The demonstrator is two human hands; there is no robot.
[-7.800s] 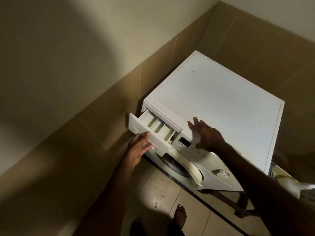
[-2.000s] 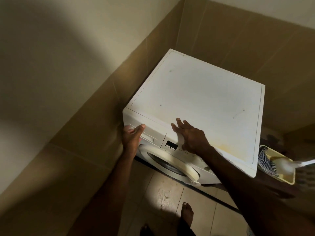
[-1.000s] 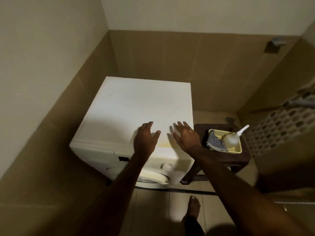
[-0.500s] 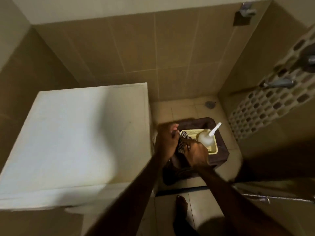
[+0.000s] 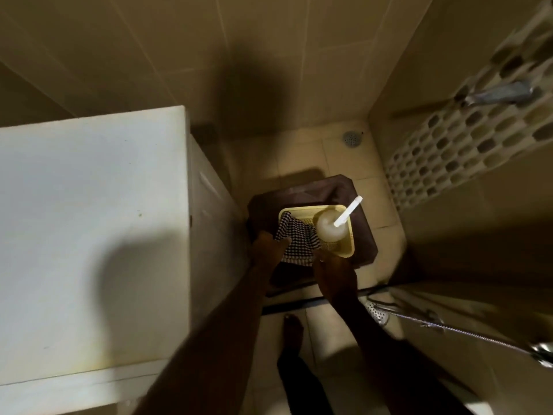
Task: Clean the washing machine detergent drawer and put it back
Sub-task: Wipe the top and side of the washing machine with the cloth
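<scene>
Left hand (image 5: 267, 250) gripping the tray's (image 5: 347, 250) near-left edge by the cloth (image 5: 296, 236), right hand (image 5: 333, 269) at its near rim, grip unclear, washer (image 5: 89, 220) to the left, drawer out of view

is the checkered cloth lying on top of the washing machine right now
No, the black-and-white checkered cloth lies in the yellow plastic tray on the dark brown stool, beside the white washing machine.
</scene>
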